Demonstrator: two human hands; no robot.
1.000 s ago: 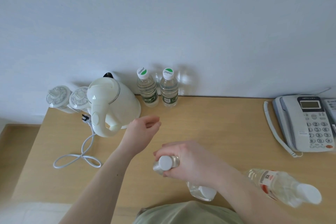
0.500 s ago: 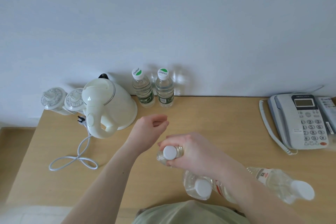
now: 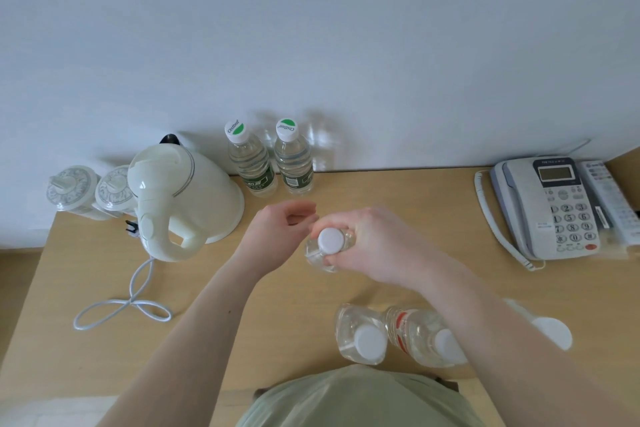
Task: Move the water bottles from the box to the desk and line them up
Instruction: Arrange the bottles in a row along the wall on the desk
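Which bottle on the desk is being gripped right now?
The white-capped bottle mid-desk, held by the right hand around its neck. The two green-capped bottles at the wall and the white-capped ones at the near edge stand untouched.

Bare tabletop lay open between the two green-capped bottles at the wall and the telephone on the right. The kettle and its looped cord blocked the left side. Three white-capped bottles crowded the near edge.
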